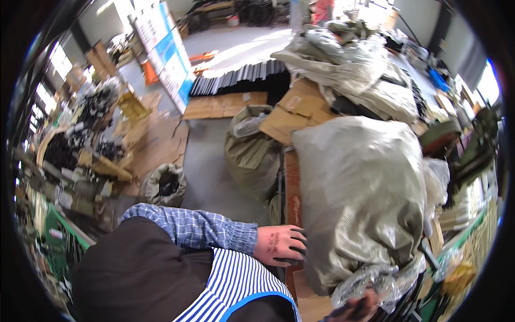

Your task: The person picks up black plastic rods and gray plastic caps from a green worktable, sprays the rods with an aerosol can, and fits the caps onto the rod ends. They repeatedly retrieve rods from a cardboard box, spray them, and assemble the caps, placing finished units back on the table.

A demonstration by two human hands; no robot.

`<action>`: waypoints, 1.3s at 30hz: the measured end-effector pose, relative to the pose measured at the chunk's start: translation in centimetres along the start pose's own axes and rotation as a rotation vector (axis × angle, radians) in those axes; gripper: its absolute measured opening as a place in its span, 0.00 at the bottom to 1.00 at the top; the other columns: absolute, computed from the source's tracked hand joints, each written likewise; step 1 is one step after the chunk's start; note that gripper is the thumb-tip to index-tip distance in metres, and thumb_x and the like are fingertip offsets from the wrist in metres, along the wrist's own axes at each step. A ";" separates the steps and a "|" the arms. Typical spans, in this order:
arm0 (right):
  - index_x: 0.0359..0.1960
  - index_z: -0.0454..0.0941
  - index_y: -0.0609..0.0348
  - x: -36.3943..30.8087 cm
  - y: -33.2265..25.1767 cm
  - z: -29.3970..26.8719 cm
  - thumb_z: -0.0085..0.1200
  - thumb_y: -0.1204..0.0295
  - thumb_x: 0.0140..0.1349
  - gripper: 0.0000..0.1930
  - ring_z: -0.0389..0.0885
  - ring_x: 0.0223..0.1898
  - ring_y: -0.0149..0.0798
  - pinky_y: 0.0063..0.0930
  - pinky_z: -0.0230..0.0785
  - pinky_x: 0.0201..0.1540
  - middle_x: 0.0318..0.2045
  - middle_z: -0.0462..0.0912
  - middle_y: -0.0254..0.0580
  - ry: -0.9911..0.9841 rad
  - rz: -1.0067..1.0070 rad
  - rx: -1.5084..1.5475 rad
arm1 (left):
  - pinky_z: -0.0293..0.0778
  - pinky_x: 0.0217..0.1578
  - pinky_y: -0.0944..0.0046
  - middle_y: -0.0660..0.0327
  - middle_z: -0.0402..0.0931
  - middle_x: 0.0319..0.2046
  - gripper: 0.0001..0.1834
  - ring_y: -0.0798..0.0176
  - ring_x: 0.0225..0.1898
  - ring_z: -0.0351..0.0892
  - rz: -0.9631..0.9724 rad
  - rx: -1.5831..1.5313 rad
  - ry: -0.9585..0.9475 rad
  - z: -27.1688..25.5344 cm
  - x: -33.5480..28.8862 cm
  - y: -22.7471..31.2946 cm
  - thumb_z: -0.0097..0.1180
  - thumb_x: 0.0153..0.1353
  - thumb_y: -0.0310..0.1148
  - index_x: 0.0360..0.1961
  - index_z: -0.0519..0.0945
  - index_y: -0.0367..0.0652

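A large, full, grey-beige woven sack takes up the right of the head view. My left hand, in a pinkish glove with dark fingertips, rests against the sack's left side with its fingers spread. Clear crumpled plastic bulges at the sack's near end. Beside that plastic is my right hand, low in the picture, dark and smeared, so its fingers do not show clearly. A reddish-brown wooden edge runs under the sack's left side.
Behind the sack lie a cardboard sheet and a heap of pale sacks and plastic. An olive sack stands on the floor to the left, with a smaller open sack further left. Dark machinery stands at right.
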State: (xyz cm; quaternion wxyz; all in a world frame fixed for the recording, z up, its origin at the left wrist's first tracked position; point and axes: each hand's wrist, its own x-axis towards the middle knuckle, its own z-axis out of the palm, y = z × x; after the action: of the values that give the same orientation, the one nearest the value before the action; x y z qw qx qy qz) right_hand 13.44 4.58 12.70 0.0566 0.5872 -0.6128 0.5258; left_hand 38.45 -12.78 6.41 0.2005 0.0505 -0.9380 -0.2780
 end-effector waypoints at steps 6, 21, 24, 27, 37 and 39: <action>0.50 0.76 0.67 0.1 -7.1 14.5 0.63 0.59 0.61 0.24 0.78 0.50 0.43 0.39 0.70 0.54 0.49 0.78 0.46 -0.738 0.550 0.481 | 0.69 0.59 0.50 0.53 0.79 0.48 0.21 0.50 0.53 0.76 -0.414 -0.014 -0.082 -1.7 -16.7 -2.9 0.60 0.58 0.41 0.51 0.81 0.43; 0.55 0.75 0.54 -1.8 -25.0 62.2 0.57 0.54 0.62 0.24 0.75 0.53 0.53 0.44 0.67 0.58 0.48 0.79 0.51 -1.722 -0.159 0.208 | 0.69 0.58 0.53 0.57 0.79 0.48 0.19 0.53 0.52 0.76 -0.864 0.131 0.155 -24.3 -54.8 -15.9 0.59 0.59 0.41 0.48 0.81 0.44; 0.59 0.73 0.52 -0.7 -26.3 69.4 0.54 0.53 0.65 0.26 0.74 0.56 0.53 0.42 0.66 0.61 0.51 0.78 0.53 -1.866 -0.063 0.322 | 0.65 0.61 0.51 0.58 0.79 0.44 0.18 0.54 0.51 0.76 -0.889 0.187 0.223 -29.6 -58.0 -22.3 0.57 0.61 0.44 0.47 0.81 0.44; 0.59 0.73 0.52 1.5 -25.9 78.1 0.53 0.51 0.65 0.26 0.74 0.57 0.53 0.43 0.65 0.61 0.52 0.78 0.52 -1.861 -0.154 0.202 | 0.64 0.63 0.51 0.56 0.78 0.47 0.21 0.54 0.54 0.74 -0.917 0.242 0.218 -34.2 -60.4 -29.2 0.57 0.62 0.46 0.49 0.80 0.44; 0.57 0.73 0.52 19.4 -31.6 115.4 0.53 0.49 0.64 0.26 0.75 0.56 0.53 0.44 0.66 0.60 0.51 0.79 0.50 -1.724 -0.400 0.193 | 0.67 0.60 0.52 0.56 0.80 0.47 0.21 0.52 0.54 0.75 -1.264 0.148 0.232 -51.6 -71.8 -47.9 0.58 0.60 0.45 0.50 0.82 0.46; 0.57 0.73 0.53 23.9 -33.7 121.5 0.53 0.50 0.64 0.26 0.75 0.55 0.52 0.44 0.66 0.59 0.51 0.79 0.49 -1.663 -0.423 0.281 | 0.65 0.62 0.51 0.55 0.78 0.50 0.21 0.51 0.56 0.73 -1.327 0.085 0.254 -54.6 -73.9 -52.5 0.58 0.60 0.46 0.52 0.81 0.47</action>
State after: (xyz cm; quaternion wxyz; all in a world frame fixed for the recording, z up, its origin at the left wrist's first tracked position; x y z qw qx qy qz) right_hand 99.05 -89.41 -4.97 -0.3859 0.8840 -0.2627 -0.0247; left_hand 127.24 -68.99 -6.04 0.0938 0.6557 -0.6877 -0.2972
